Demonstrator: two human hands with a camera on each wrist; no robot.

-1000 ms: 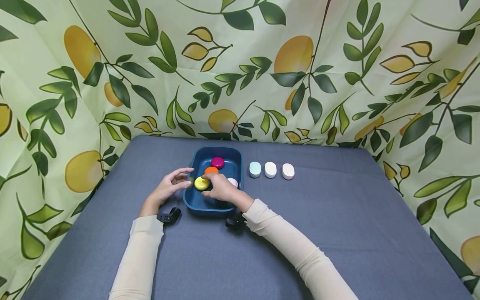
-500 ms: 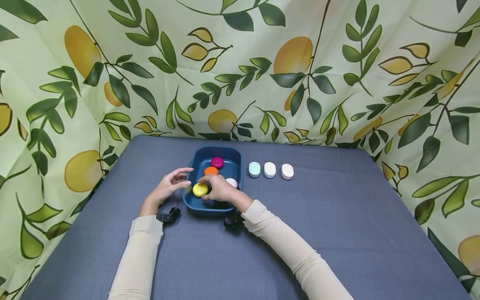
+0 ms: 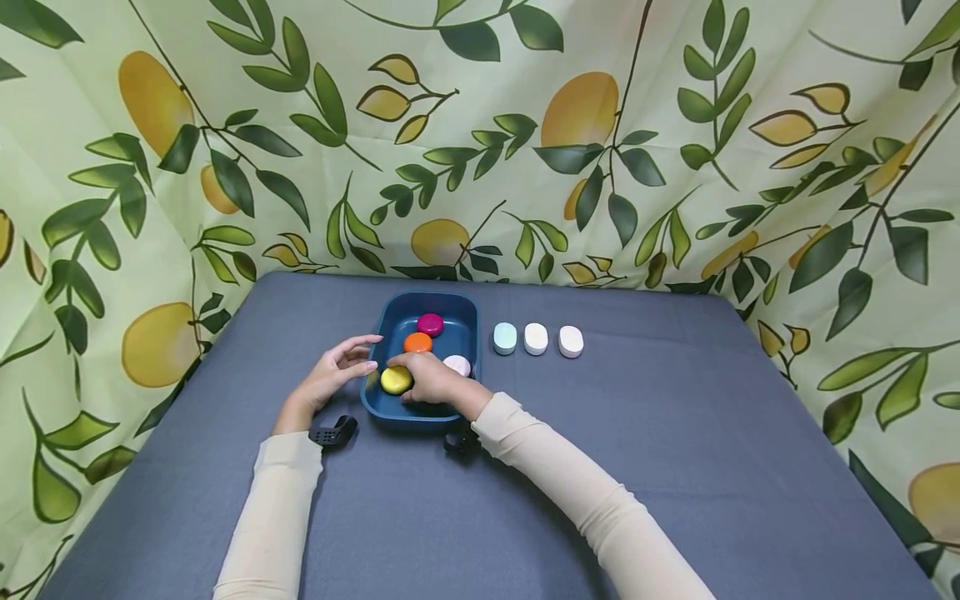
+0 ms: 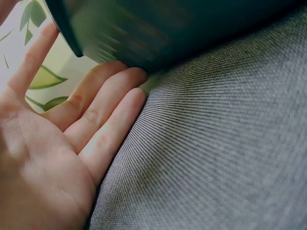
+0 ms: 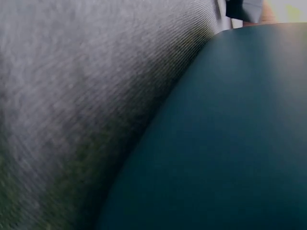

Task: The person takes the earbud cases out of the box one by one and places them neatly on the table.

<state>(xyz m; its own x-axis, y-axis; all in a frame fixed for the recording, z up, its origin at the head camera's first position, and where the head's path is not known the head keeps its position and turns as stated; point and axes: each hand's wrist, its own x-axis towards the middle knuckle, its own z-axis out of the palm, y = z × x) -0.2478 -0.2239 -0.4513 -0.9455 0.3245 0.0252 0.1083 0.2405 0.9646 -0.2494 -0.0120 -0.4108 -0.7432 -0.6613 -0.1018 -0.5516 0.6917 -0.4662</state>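
Inside the dark blue tray (image 3: 390, 410), my right hand (image 3: 437, 382) curls its index finger and thumb about a small, glossy, rounded yellow piece (image 3: 396, 381) lying on the tray floor. The other fingers of that hand are hidden. Farther back in the tray lie an orange piece (image 3: 417, 342) and a magenta one (image 3: 431, 325); a pale pink piece (image 3: 457, 365) is at the right wall. My left hand (image 3: 336, 372) stands at the tray's left side, its fingers fairly straight. In the left wrist view its fingertips meet the tray's outer wall (image 4: 144, 33).
To the right of the tray, a light blue piece (image 3: 505, 339), a white piece (image 3: 536, 339) and a pale pink oval piece (image 3: 571, 342) stand in a row on the grey cloth (image 3: 637, 433). A leaf-patterned curtain (image 3: 480, 192) rises behind the table.
My right hand has lowered the yellow piece toward the tray's front left, where it lies on the floor. The left hand keeps its place, and the head view has shifted slightly.
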